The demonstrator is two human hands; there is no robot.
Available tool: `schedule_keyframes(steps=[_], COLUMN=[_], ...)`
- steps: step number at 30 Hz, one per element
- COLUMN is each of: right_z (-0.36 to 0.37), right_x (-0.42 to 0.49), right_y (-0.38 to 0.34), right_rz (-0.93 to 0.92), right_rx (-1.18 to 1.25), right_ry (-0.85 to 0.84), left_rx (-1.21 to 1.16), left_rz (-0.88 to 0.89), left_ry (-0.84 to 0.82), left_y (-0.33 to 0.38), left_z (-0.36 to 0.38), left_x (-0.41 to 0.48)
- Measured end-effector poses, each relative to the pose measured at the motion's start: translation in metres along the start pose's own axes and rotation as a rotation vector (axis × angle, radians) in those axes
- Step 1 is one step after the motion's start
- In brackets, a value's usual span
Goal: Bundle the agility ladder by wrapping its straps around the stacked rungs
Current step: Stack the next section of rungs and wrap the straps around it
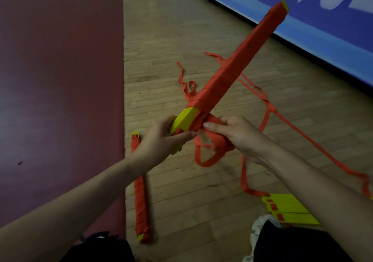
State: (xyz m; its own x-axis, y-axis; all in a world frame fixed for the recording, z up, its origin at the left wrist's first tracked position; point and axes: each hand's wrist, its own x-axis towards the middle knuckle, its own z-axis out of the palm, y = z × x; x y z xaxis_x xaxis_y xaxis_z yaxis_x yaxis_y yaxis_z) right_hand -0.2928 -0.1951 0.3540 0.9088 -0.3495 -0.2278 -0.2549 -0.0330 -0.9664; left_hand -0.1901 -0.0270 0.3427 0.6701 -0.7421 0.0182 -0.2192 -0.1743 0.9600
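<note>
While held above the floor point(181, 39), rung bundle point(228, 74): centre, slanting up to far right, mostly strap-wrapped.
Left grip point(161, 140): clenched round bundle's near yellow end.
Right grip point(236, 134): pinching bunched straps point(217, 140) against bundle; rest trails right to floor.
Second bundle point(140, 193): on floor, near left.

The rungs point(184, 121) are coloured yellow, and the straps point(232, 74) around them orange-red. The floor point(201, 39) is light brown wood. A dark red mat point(60, 80) and a blue banner point(323, 19) with white letters are seen.

Wooden plank floor point(181, 39), dark red mat point(60, 80) at left, blue banner point(333, 23) beyond
</note>
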Motion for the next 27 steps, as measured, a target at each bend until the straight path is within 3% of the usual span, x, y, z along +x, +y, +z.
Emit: schedule_keyframes(steps=[5,10,13,16,19,25,27], right_z=[0.015,0.027,0.027,0.025,0.019,0.010,0.012], right_x=[0.004,0.007,0.006,0.004,0.004,-0.001,-0.004], right_y=[-0.005,-0.004,-0.001,0.002,0.005,0.002,-0.002], right_rz=[-0.109,-0.109,-0.081,-0.090,-0.149,-0.191,-0.198], right_rx=[-0.100,-0.123,-0.023,0.070,0.003,-0.061,0.020], right_ry=[0.163,0.282,0.305,0.331,0.317,0.085,0.014], left_rx=[0.373,0.891,0.972,0.741,0.286,-0.351,-0.458], left_rz=[0.126,0.444,0.511,0.428,0.192,-0.295,-0.381], left_ry=[0.137,0.292,0.286,0.183,0.020,-0.180,-0.356], left_y=[-0.004,-0.018,-0.023,-0.020,-0.018,0.002,0.006], left_z=[0.004,0.018,0.025,0.029,0.025,-0.001,-0.012], left_x=[0.002,-0.002,-0.003,-0.004,-0.002,-0.003,-0.006])
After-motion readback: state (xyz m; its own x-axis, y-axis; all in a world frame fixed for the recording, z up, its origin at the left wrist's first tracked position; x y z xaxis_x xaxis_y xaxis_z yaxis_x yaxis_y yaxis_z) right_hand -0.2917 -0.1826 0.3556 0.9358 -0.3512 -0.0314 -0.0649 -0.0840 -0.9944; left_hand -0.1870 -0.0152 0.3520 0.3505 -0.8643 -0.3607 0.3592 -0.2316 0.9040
